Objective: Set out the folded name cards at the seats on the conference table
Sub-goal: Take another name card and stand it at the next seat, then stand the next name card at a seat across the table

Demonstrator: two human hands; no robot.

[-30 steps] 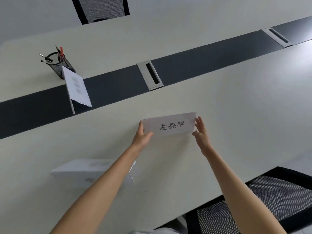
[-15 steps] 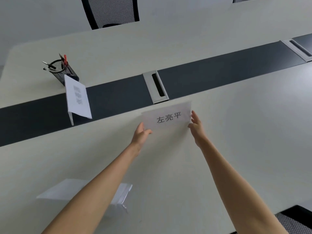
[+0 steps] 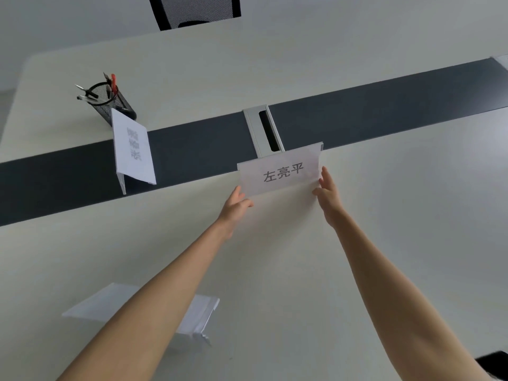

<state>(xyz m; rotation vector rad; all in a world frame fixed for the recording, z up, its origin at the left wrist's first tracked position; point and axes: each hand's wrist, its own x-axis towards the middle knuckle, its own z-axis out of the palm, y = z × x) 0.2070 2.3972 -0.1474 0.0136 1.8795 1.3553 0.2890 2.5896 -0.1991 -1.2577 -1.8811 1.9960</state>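
A folded white name card (image 3: 280,171) with three dark printed characters stands at the edge of the table's dark centre strip, just in front of the grey cable hatch. My left hand (image 3: 235,203) pinches its lower left corner. My right hand (image 3: 327,192) grips its right end. A second folded name card (image 3: 133,149) stands on the strip to the left, facing sideways. A stack of further folded cards (image 3: 198,317) lies on the near table, partly hidden under my left forearm.
The pale conference table (image 3: 398,215) has a dark centre strip (image 3: 384,105) with a grey cable hatch (image 3: 264,130). A black mesh pen cup (image 3: 112,103) with pens stands behind the left card. A black mesh chair (image 3: 195,9) is at the far side.
Both hands have carried the name card away from me, from the pale near surface up to the edge of the dark strip by the cable hatch.
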